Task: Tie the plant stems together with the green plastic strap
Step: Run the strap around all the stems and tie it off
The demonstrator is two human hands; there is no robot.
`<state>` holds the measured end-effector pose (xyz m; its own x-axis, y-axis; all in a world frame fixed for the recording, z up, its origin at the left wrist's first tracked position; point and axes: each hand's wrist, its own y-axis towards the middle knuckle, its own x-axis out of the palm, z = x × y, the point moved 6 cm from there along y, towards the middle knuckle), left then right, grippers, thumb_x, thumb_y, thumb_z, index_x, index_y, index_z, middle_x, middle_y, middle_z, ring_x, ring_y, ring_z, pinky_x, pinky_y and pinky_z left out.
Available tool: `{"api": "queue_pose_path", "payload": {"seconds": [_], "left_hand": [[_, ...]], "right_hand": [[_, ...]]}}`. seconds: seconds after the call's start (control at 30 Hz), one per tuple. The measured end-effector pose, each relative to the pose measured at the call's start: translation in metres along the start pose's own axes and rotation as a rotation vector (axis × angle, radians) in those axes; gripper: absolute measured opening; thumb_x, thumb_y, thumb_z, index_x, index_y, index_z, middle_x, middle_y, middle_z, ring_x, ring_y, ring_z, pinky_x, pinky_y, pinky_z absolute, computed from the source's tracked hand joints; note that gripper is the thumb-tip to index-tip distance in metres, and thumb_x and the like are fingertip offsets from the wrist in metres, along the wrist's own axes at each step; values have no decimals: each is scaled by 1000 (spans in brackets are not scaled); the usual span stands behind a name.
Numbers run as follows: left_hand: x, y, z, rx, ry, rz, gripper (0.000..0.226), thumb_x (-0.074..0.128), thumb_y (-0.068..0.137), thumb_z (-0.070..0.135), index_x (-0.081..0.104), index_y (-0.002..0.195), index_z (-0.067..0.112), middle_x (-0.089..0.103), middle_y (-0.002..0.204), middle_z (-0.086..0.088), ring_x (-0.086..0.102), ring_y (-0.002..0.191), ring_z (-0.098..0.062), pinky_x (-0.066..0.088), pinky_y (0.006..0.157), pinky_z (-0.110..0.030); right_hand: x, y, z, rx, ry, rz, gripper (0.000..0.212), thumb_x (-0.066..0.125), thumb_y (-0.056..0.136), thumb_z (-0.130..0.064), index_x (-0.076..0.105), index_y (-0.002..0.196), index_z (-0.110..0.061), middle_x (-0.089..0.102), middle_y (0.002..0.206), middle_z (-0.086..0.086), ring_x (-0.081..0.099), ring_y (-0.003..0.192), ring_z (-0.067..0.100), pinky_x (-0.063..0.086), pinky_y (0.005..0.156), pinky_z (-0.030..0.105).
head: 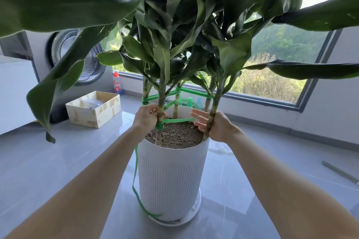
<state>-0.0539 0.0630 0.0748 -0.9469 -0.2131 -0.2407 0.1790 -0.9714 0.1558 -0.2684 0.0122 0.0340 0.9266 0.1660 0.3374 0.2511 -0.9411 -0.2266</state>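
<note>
Gripping one stem (161,101), left hand (146,117) faces straight-fingered right hand (217,128).

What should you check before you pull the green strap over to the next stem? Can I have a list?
1. Green plastic strap coiled round the front left stem: ok.
2. Left hand grips that stem: ok.
3. Right hand pinches the strap: not ok. Its fingers are straight and the strap only lies against them.
4. Strap round the front right stem: not ok, it stops short of it.
5. Loose tail free: cannot tell. It hangs down the white ribbed plastic pot to the floor, ending beside the pot's base.
</note>
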Motion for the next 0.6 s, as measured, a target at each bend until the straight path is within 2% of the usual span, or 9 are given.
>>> {"api": "queue_pose_path", "payload": {"seconds": [0.07, 0.13, 0.23, 0.3, 0.37, 0.47, 0.53, 0.6], "left_hand": [[-1, -2, 4, 40, 58, 18, 23, 45, 96, 0, 63, 109, 2, 65, 86, -8, 54, 66, -11, 55, 77, -36], [-4, -6, 11, 102, 195, 66, 28, 46, 95, 1, 63, 117, 7, 67, 97, -10, 60, 82, -18, 48, 77, -27], [-10, -10, 17, 161, 341, 120, 29, 54, 92, 4, 63, 119, 10, 66, 116, -9, 58, 109, -24, 42, 89, -31], [-12, -11, 19, 180, 410, 125, 28, 57, 91, 6, 64, 118, 11, 64, 121, -8, 58, 106, -24, 43, 88, -33], [-14, -13, 19, 195, 478, 130, 28, 58, 91, 11, 64, 118, 12, 62, 122, -12, 58, 105, -27, 45, 87, -36], [-20, -16, 20, 208, 541, 152, 27, 59, 91, 17, 65, 117, 17, 60, 124, -15, 54, 113, -32, 45, 94, -42], [-23, -20, 21, 213, 594, 146, 26, 58, 92, 18, 66, 117, 20, 58, 127, -13, 49, 118, -32, 42, 96, -41], [-26, -25, 23, 226, 643, 123, 26, 57, 92, 19, 66, 117, 24, 56, 129, -12, 46, 120, -32, 40, 96, -40]], "right_hand": [[-5, 1, 2, -30, 61, 30, 41, 26, 103, -28, 61, 120, -12, 67, 111, -3, 59, 82, 12, 44, 68, 20], [-8, -3, 2, -51, 117, 70, 34, 36, 102, -25, 64, 112, -9, 64, 107, -3, 56, 82, 12, 44, 73, 22], [-11, -10, 1, -77, 175, 145, 19, 50, 96, -17, 67, 93, -10, 58, 90, 0, 51, 75, 12, 43, 70, 22], [-15, -15, -3, -116, 202, 209, 13, 55, 93, -12, 68, 93, -10, 57, 84, 2, 51, 74, 12, 43, 69, 23], [-22, -21, -10, -185, 236, 279, 24, 51, 92, -2, 65, 109, -9, 62, 92, 4, 55, 83, 14, 45, 79, 25], [-34, -35, -18, -240, 257, 424, 40, 44, 90, 11, 57, 126, -4, 59, 117, 8, 54, 107, 20, 41, 101, 29], [-40, -46, -22, -258, 335, 499, 44, 44, 89, 14, 56, 128, -3, 55, 126, 8, 52, 113, 20, 40, 104, 28], [-47, -59, -24, -269, 433, 577, 40, 45, 89, 14, 59, 123, -2, 58, 112, 8, 54, 100, 17, 46, 95, 25]]}}
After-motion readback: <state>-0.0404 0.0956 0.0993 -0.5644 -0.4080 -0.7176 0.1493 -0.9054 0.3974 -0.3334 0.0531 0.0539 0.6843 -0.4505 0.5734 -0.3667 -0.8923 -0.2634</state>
